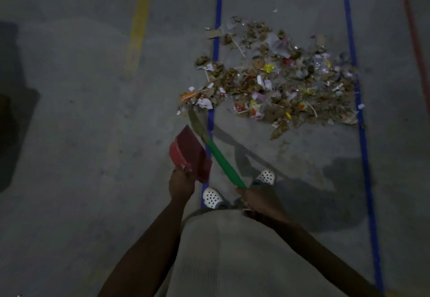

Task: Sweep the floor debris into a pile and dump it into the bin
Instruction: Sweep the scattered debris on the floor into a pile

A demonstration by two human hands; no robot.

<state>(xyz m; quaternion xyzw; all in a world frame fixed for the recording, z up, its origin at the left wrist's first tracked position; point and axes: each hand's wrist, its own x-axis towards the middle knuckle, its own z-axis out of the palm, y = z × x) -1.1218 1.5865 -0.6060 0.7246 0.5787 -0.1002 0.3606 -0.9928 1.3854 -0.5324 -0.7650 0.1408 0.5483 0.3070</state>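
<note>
A wide pile of debris [274,80], dry leaves, paper scraps and wrappers, lies on the grey concrete floor between two blue lines. My right hand [260,201] grips the green handle of a broom [221,157]; the broom's bristle end reaches the pile's near left corner. My left hand [181,182] holds a red dustpan [190,154] by its rear end, raised above the floor just left of the broom handle. No bin is clearly visible.
Blue tape lines [359,110] run away from me on both sides of the pile; a yellow line [139,24] lies to the left and a red line [414,40] at far right. A dark object [9,110] stands at the left edge. My white perforated shoes [211,197] stand on the near blue line.
</note>
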